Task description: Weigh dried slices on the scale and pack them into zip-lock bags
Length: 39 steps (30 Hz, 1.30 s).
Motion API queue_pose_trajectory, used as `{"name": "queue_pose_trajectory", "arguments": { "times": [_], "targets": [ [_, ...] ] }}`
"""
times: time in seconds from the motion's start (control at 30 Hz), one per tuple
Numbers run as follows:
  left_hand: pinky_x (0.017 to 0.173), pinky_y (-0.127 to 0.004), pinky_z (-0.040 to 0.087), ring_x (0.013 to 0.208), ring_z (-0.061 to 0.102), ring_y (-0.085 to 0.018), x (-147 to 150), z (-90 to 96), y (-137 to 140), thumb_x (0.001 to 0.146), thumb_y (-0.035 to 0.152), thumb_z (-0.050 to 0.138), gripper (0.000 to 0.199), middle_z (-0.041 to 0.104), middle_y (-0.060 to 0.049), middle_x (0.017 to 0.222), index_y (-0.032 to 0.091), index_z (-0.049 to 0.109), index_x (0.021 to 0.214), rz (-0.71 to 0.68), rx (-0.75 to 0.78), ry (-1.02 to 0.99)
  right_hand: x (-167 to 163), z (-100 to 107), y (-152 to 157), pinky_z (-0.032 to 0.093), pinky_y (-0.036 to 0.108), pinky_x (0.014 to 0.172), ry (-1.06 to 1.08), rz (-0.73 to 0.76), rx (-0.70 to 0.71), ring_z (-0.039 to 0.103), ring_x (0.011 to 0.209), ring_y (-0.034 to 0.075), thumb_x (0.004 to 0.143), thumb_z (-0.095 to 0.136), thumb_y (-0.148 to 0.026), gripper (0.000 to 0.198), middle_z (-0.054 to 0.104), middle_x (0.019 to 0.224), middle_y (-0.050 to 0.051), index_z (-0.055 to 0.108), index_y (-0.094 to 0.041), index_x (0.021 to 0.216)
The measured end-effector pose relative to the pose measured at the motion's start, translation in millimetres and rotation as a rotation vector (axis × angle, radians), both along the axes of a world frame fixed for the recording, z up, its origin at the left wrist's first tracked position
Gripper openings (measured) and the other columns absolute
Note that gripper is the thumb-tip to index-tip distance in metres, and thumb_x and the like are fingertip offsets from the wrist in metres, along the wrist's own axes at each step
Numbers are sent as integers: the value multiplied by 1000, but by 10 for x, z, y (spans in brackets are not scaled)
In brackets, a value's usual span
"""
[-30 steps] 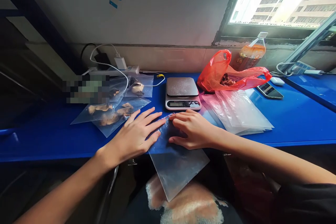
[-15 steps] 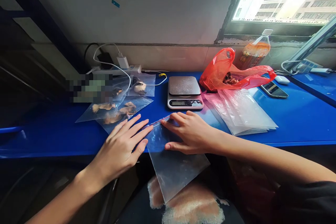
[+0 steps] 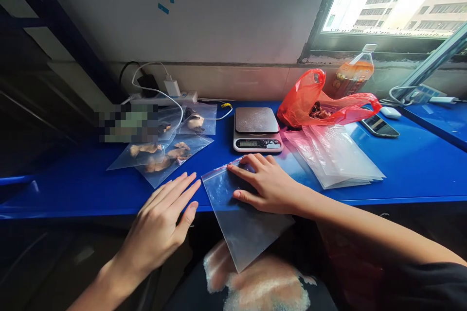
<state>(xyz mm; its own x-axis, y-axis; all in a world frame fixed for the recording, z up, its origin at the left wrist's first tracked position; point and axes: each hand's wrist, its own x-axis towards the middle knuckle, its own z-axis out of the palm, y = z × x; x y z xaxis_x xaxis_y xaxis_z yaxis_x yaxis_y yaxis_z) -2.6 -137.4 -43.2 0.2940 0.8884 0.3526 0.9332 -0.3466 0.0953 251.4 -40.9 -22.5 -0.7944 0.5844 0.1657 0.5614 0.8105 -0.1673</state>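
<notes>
A clear zip-lock bag [image 3: 248, 226] lies flat at the table's front edge, its lower part hanging over toward my lap. My right hand [image 3: 260, 182] rests spread on the bag's upper part, close to the red-edged zip strip. Just left of the bag, my left hand [image 3: 166, 214] is stretched out with nothing in it, apart from the bag. Behind the bag stands a kitchen scale [image 3: 257, 129] with a bare metal plate. At the left lie filled zip-lock bags [image 3: 166, 158] holding brownish dried pieces.
A red plastic bag [image 3: 299, 102] with dark dried pieces stands right of the scale. Before it lies a stack of clear bags [image 3: 345, 160]. A phone [image 3: 381, 125], a drink bottle [image 3: 355, 73] and a power strip [image 3: 160, 99] with cables are farther back on the blue table [image 3: 73, 180].
My left hand has drawn back to the left and down, off the bag's corner. The right hand stays on the bag, which has shifted slightly.
</notes>
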Motion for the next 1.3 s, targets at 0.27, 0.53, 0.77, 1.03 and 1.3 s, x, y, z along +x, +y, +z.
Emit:
{"name": "queue_pose_trajectory", "arguments": {
  "times": [0.27, 0.53, 0.77, 1.03, 1.3],
  "targets": [
    [104, -50, 44, 127, 50, -31, 398, 34, 246, 94, 40, 47, 37, 63, -12, 129, 16, 64, 116, -2, -6, -166, 136, -137, -324, 33, 59, 106, 117, -65, -16, 27, 141, 39, 94, 47, -52, 57, 38, 146, 19, 42, -28, 145],
    [69, -25, 51, 73, 63, -13, 622, 192, 391, 87, 23, 55, 4, 64, 2, 79, 21, 58, 85, -41, -174, -717, 224, -186, -173, 50, 33, 79, 825, -230, -435, 61, 89, 16, 88, 58, -28, 35, 62, 100, 5, 45, -21, 120],
    [76, -26, 51, 80, 64, -14, 756, 146, 400, 89, 26, 57, 6, 65, 1, 87, 22, 60, 93, -109, -224, -797, 206, -149, -184, 46, 26, 70, 1129, -174, -636, 59, 76, 11, 86, 61, -22, 38, 61, 83, -2, 42, -24, 119],
    [78, -24, 54, 82, 65, -14, 809, 198, 381, 83, 29, 64, 15, 66, 0, 88, 22, 61, 95, -10, -245, -1008, 144, -176, -193, 51, 26, 72, 1241, -227, -572, 64, 76, 12, 84, 65, -23, 37, 63, 81, -3, 44, -26, 115],
    [77, -24, 54, 80, 65, -15, 769, 187, 373, 80, 29, 67, 17, 66, 0, 85, 22, 62, 94, 47, -217, -993, 298, -202, -219, 49, 25, 69, 1163, -328, -554, 61, 72, 11, 84, 65, -24, 37, 61, 79, -4, 45, -27, 116]
  ]
}}
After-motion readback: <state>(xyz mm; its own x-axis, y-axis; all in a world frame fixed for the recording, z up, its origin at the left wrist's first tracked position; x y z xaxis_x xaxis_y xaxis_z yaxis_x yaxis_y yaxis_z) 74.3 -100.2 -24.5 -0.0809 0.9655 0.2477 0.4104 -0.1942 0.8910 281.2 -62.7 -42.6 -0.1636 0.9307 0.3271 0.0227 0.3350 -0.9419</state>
